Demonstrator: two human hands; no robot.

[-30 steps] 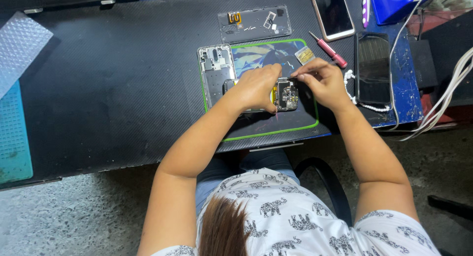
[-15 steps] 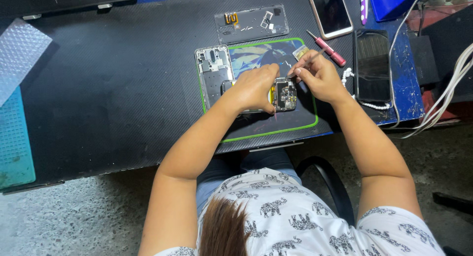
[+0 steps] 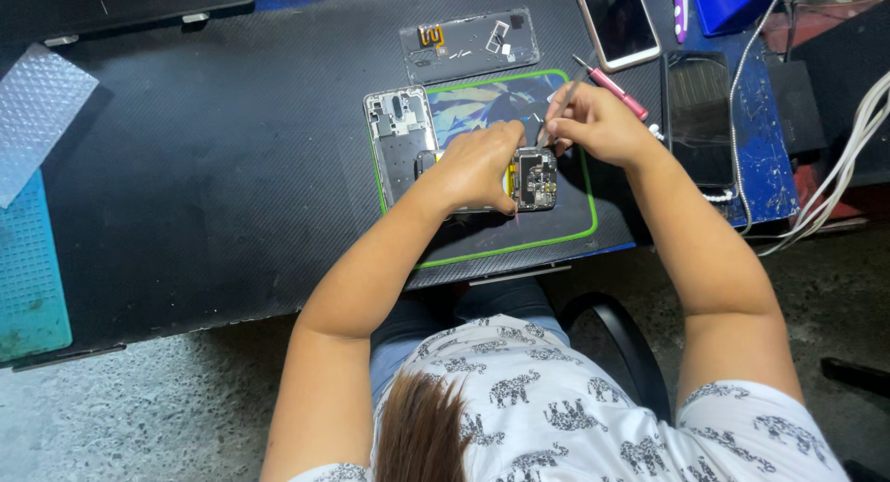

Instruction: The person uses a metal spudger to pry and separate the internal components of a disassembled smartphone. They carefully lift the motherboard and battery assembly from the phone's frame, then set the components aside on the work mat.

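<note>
Opened phone [image 3: 533, 178], its dark circuit board and a strip of yellow showing, lies on a green-edged work mat [image 3: 556, 230] near the front of a black desk [image 3: 204, 167]. The left hand [image 3: 477, 167] comes in from below with the forearm angled up and to the right; its fingers are curled down over the phone's left part, pinning it to the mat. The right hand [image 3: 593, 122] reaches in from the right with the wrist bent, fingers pinched closed around a thin metal tool [image 3: 559, 107] whose tip points down at the phone's top edge. Just left of the phone rests a grey inner frame [image 3: 397, 139]. Above the mat sits a clear back cover [image 3: 470, 44]. A red-handled screwdriver [image 3: 615, 88] lies just beyond the right hand, with a dark phone [image 3: 700, 120] further right.
</note>
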